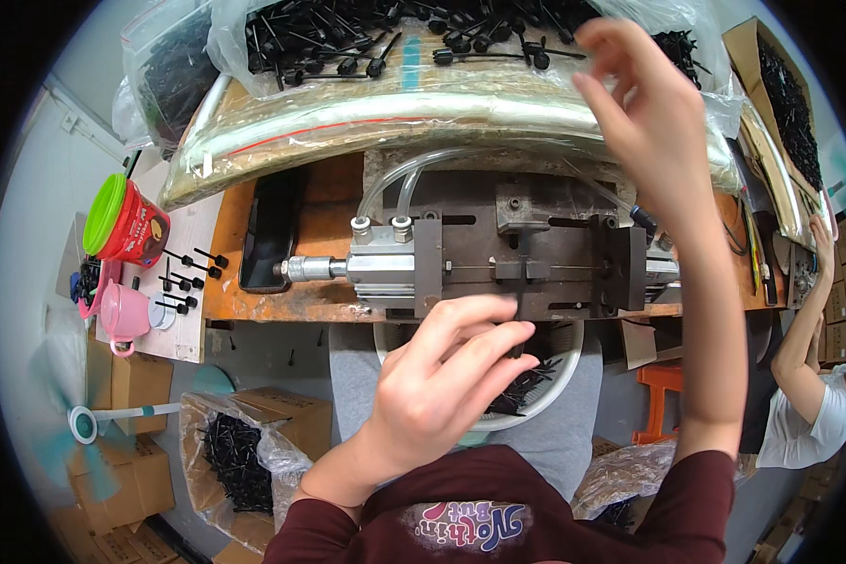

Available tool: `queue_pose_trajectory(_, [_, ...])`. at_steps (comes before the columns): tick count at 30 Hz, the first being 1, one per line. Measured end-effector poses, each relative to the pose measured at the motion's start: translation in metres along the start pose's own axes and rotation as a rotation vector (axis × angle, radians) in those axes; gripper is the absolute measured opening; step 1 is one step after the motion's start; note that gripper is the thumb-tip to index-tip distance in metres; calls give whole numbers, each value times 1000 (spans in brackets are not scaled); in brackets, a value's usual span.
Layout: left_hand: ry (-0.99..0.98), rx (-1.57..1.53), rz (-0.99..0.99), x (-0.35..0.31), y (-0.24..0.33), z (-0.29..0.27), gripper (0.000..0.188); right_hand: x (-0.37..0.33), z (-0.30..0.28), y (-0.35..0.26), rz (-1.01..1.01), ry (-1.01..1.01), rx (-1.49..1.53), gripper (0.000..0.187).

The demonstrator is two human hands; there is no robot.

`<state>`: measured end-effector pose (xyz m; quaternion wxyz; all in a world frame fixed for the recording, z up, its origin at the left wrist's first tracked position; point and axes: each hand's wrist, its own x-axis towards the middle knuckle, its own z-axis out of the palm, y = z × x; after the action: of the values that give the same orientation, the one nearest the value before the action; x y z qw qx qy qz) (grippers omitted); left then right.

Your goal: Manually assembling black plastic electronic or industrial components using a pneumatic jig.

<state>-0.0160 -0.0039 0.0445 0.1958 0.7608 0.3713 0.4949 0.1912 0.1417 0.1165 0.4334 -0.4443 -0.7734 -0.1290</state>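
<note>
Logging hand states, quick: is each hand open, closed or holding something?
Left hand: closed on a thin black part.
Right hand: open, fingers parted, seemingly empty.

The machine [484,244] is on the bench [327,197], just beyond the left fingers [498,336]. Below these fingers is the basin [571,376], with loose parts [526,387] in it. The bucket [141,230] stands well to their left. Behind the machine, near the right fingers [600,105], lies the heap of parts [348,38].
</note>
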Motion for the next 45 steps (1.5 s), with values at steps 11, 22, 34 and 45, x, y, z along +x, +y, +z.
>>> queue_pose_trajectory(11, [-167,350,84,-10,-24,34,24,107,93,46,-392,-732,-540,49])
queue_pose_trajectory(22, [-172,390,96,-4,-24,36,23,90,41,36,-411,-820,-320,31])
queue_pose_trajectory(34, [-158,374,121,-4,-26,32,23,85,36,31,-282,-804,-243,31])
queue_pose_trajectory(45, [-184,-667,-284,17,46,-46,21,91,31,19,-58,-920,-445,30])
